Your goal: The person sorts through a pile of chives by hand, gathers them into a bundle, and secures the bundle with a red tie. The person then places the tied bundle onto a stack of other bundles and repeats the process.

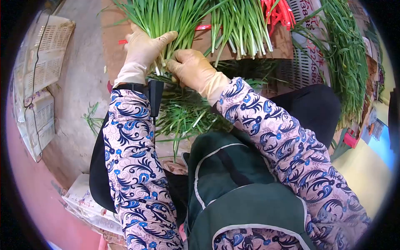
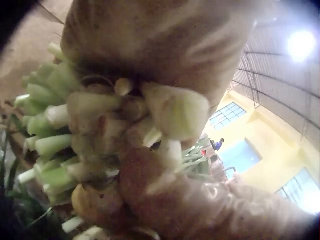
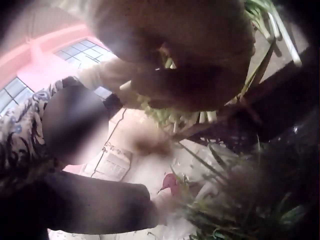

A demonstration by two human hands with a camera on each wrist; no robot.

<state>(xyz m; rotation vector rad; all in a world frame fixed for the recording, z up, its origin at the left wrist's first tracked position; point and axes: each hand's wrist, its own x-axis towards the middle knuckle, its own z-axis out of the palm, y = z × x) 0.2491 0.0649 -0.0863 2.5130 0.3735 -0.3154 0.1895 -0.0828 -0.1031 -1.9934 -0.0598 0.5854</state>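
Note:
In the head view my gloved left hand (image 1: 143,46) grips a thick bunch of Chinese chives (image 1: 160,18) near its white ends, thumb laid across the stalks. Close beside it, my gloved right hand (image 1: 195,70) has its fingers curled at the lower ends of the same bunch. The left wrist view shows the cut stalk ends (image 2: 52,145) packed between the two hands. A second heap of chives (image 1: 239,29) lies just right of the bunch, white ends toward me. Most of the right hand's fingertips are hidden in the head view.
Red ties (image 1: 279,14) lie by a white plastic crate (image 1: 306,46) at the right. Long greens (image 1: 343,62) pile along the crate's far side. Loose leaves (image 1: 187,112) litter the space below the brown board (image 1: 281,49), between the knees. Worn crates (image 1: 48,50) stand at left.

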